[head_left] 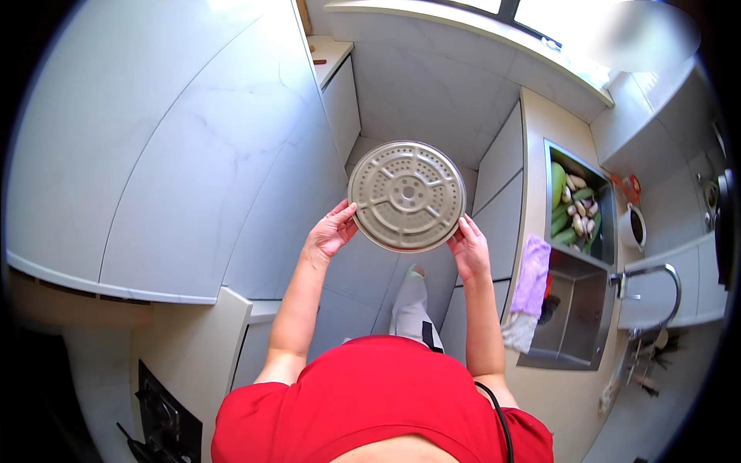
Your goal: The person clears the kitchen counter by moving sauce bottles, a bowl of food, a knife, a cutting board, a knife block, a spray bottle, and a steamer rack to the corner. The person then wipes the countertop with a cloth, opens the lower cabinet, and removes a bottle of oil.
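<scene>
A round metal steamer tray [384,217], pierced with rings of small holes, is held out in front of me above the floor. My left hand [333,230] grips its lower left rim, thumb on top. On the lower right rim, my right hand [468,245] is closed, its fingers partly hidden behind the edge. The perforated face is turned up towards me, and nothing lies on it.
At right, a counter [536,116] holds a double sink [590,339], one basin filled with vegetables [575,204]. A purple cloth [532,266] hangs over the counter's edge near the faucet [675,297]. A stove [166,417] sits at lower left.
</scene>
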Available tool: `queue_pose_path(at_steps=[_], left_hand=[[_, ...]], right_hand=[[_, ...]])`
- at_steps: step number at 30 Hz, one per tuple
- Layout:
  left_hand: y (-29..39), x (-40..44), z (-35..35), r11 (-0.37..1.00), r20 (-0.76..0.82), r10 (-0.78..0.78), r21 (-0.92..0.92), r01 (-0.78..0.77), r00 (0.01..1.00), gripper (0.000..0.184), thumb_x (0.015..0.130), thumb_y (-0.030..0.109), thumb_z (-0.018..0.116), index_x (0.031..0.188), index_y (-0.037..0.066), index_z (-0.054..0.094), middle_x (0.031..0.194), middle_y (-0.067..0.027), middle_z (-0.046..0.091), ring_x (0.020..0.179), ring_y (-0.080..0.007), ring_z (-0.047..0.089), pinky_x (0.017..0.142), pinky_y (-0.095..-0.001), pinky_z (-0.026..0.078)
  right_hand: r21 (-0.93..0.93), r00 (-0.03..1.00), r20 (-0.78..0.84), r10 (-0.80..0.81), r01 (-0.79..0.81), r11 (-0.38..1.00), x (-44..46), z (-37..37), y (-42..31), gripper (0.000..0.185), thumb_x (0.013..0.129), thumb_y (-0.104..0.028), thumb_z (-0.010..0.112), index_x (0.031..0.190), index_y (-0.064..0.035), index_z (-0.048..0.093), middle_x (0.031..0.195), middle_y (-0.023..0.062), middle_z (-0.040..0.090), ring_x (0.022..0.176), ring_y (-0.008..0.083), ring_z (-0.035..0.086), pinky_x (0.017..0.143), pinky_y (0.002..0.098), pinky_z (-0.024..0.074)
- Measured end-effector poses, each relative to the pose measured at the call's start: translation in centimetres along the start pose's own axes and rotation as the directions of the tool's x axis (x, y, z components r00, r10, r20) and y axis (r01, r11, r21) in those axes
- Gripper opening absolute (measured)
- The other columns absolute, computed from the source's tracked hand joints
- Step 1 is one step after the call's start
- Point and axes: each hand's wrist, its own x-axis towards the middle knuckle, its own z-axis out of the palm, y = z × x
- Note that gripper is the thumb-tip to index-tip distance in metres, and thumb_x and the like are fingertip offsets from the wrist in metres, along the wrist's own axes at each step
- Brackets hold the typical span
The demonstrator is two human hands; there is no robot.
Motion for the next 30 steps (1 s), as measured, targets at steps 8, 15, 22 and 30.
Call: queue_pose_path(at_steps=[8,15,22,30], left_hand=[[8.0,14.0,4.3,0.991,-0.021,0.122,-0.060,-0.123,0.992,0.026,0.084,0.007,0.060,0.111,0.005,0.057,0.099,-0.0063,0.064,0.092,-0.0143,0.061,0.083,-0.0268,0.052],[14.3,26.6,3.3,0.976,-0.085,0.171,-0.125,-0.181,0.982,0.028,0.085,0.007,0.059,0.113,0.005,0.054,0.103,-0.0055,0.062,0.091,-0.0124,0.060,0.082,-0.0255,0.053],[21.7,38.5,0.1,0.968,-0.087,0.240,-0.048,-0.244,0.967,0.030,0.084,0.010,0.061,0.114,0.008,0.056,0.104,-0.0024,0.062,0.095,-0.0112,0.059,0.086,-0.0252,0.049],[24.6,44.7,0.7,0.934,-0.121,0.312,-0.142,-0.328,0.942,0.033,0.084,0.010,0.061,0.117,0.009,0.055,0.106,-0.0023,0.062,0.095,-0.0113,0.059,0.087,-0.0265,0.048]], right_hand=[[-0.059,0.984,0.104,0.145,-0.140,0.988,20.1,4.8,-4.8,0.023,0.091,-0.014,0.050,0.112,-0.0052,0.054,0.093,0.0016,0.061,0.083,0.0105,0.058,0.073,0.0266,0.0489],[-0.140,0.961,0.094,0.259,-0.244,0.960,37.6,9.0,-3.4,0.027,0.091,-0.015,0.050,0.116,-0.0048,0.053,0.097,0.0014,0.061,0.086,0.0104,0.058,0.073,0.0262,0.0477],[-0.228,0.938,0.105,0.329,-0.300,0.926,53.8,13.2,1.1,0.027,0.092,-0.015,0.049,0.116,-0.0044,0.052,0.096,0.0018,0.061,0.085,0.0104,0.058,0.072,0.0264,0.0480],[-0.258,0.889,0.225,0.400,-0.341,0.904,65.3,17.3,0.5,0.024,0.091,-0.022,0.051,0.108,-0.0051,0.057,0.094,0.0015,0.061,0.086,0.0110,0.058,0.075,0.0278,0.0477]])
